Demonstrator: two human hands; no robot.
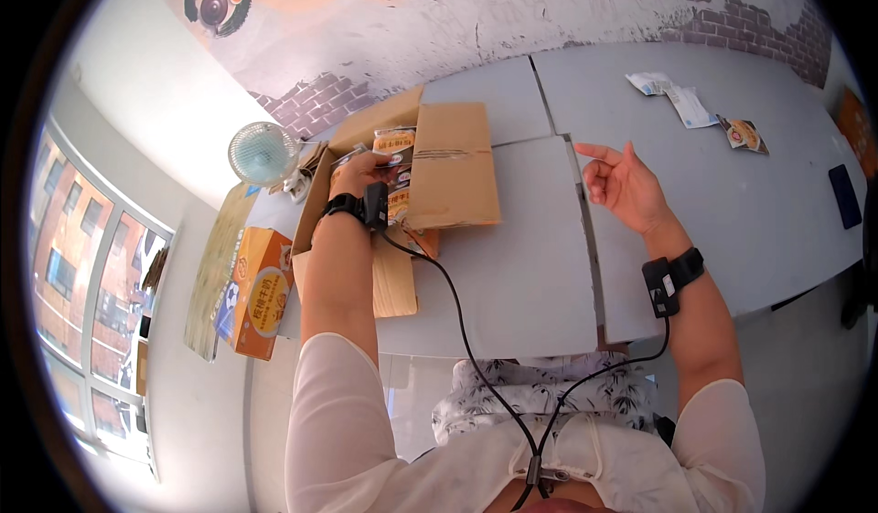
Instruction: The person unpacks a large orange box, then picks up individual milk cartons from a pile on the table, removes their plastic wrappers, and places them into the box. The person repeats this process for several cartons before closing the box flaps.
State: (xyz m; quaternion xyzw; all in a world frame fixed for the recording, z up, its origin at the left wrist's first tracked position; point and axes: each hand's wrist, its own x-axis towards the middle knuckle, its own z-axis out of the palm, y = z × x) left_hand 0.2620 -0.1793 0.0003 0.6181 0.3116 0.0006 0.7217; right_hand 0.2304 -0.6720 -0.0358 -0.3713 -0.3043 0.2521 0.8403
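An open cardboard box (456, 170) stands on the left part of the grey table, its flaps folded out. My left hand (363, 172) reaches into it, fingers on one of several printed sachets (400, 201) inside; whether it grips the sachet cannot be told. My right hand (621, 187) is held above the table right of the box, palm up, fingers partly spread, with nothing in it. An orange printed carton (264, 293) stands left of the box, near the table's edge.
A small mesh-guarded fan (264, 155) stands behind the carton. Two white packets (689, 106) and a printed sachet (743, 134) lie at the back right, with a dark flat phone-like object (844, 196) near the right edge. Seams (591, 252) run between the table sections. Cables hang from both wrists.
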